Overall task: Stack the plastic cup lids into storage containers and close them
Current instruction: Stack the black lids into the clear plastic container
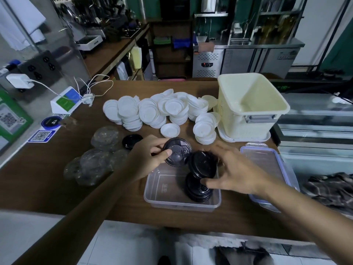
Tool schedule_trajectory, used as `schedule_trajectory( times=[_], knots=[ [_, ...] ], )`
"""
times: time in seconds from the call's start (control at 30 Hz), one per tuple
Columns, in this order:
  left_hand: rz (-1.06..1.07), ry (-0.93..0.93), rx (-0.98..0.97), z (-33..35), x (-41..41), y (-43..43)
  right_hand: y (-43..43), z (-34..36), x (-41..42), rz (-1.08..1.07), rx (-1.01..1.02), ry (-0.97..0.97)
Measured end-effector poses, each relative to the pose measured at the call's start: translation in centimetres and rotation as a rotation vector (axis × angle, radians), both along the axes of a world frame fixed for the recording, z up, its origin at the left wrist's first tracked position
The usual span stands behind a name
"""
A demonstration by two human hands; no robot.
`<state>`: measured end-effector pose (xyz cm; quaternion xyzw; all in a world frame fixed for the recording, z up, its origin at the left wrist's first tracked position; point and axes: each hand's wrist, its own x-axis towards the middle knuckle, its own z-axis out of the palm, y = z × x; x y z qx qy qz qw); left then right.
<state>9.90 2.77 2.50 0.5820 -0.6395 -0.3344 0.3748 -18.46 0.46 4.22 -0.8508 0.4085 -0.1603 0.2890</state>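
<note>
The right hand [236, 169] grips a tilted black lid stack [203, 165], its fingers hiding the stack's far edge. It is held above the clear container [158, 190], where a second stack [198, 190] sits at the right end. The left hand [150, 157] pinches a single black lid [177, 154] over the far rim.

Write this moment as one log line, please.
left hand: holds black lid | right hand: grips lid stack over tub | tub: open, second stack inside | white lids: loose on table
</note>
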Motion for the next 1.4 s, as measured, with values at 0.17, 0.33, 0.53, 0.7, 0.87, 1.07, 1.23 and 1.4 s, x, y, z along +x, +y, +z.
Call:
schedule_trajectory(
  times=[0.17, 0.33, 0.53, 0.7, 0.87, 1.07, 1.23, 1.4],
  knots=[
    [0.025, 0.041, 0.054, 0.0, 0.2, 1.1, 1.5, -1.1, -0.2, 0.056, -0.072, 0.171],
    [0.003, 0.035, 0.123, -0.5, -0.4, 1.5, 1.6, -2.5, 0.1, 0.08, -0.102, 0.249],
    [-0.107, 0.142, 0.278, -1.8, -2.5, 1.9, 1.9, -3.3, -0.5, 0.024, -0.086, 0.156],
    [-0.107, 0.067, 0.272, -2.8, -4.1, 1.5, 2.4, -3.0, -1.4, 0.007, 0.017, 0.14],
    [-0.12, -0.158, 0.183, -3.2, -4.9, 1.4, 2.5, -4.0, -1.8, -0.031, -0.053, 0.103],
    [-0.134, -0.181, 0.185, -3.2, -5.1, 1.2, 2.5, -5.1, -1.8, -0.02, -0.169, 0.049],
    [-0.124, -0.17, 0.194, -3.5, -5.1, 1.0, 2.3, -5.5, -1.9, -0.003, -0.288, 0.128],
    [-0.123, -0.177, 0.187, -3.9, -4.9, 0.8, 2.3, -5.9, -1.6, -0.008, -0.382, 0.197]
  ],
)
